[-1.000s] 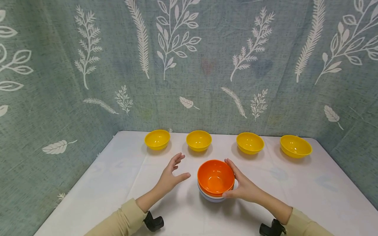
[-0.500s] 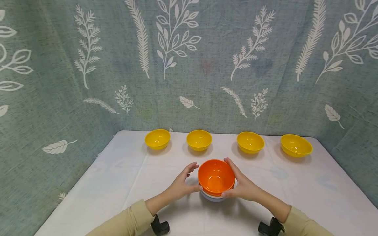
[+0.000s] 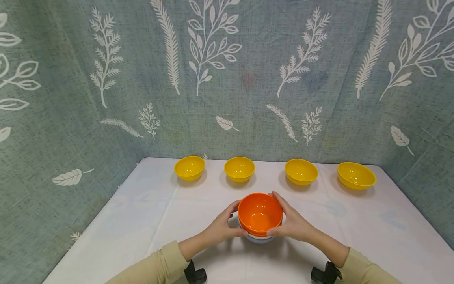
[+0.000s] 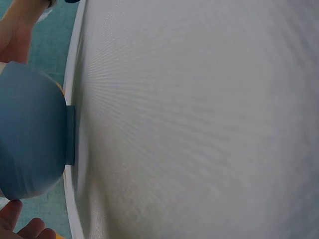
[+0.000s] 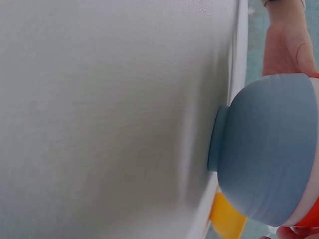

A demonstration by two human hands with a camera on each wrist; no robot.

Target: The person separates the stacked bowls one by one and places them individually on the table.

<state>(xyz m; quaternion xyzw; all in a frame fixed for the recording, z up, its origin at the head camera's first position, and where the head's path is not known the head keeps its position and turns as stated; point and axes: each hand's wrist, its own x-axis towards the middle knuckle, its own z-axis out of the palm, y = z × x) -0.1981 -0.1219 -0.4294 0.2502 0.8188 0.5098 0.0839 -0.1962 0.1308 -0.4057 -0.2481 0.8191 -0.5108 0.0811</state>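
Observation:
A stack of nested bowls stands in front of the person, seen in the head view. The orange bowl [image 3: 260, 211] is uppermost, with a white bowl [image 5: 304, 201] below it and a light blue bowl [image 5: 266, 149] with a foot ring at the bottom. On the stack's left side, the left hand [image 3: 221, 230] holds it with the thumb at the front and the fingers behind. The right hand [image 3: 294, 224] grips the opposite side, its thumb near the front rim and fingertips at the back. In both wrist views the blue bowl's foot is right at the white cloth.
Along the back of the white table [image 3: 149, 197] several yellow bowls stand apart in a row, among them the leftmost bowl [image 3: 189, 169] and the rightmost bowl [image 3: 356, 176]. A green leaf-patterned curtain [image 3: 227, 79] hangs behind and at both sides.
The left hand has moved right, from apart from the stack to its left side, and its fingers have closed in on it. The right hand and the bowls have stayed nearly in place.

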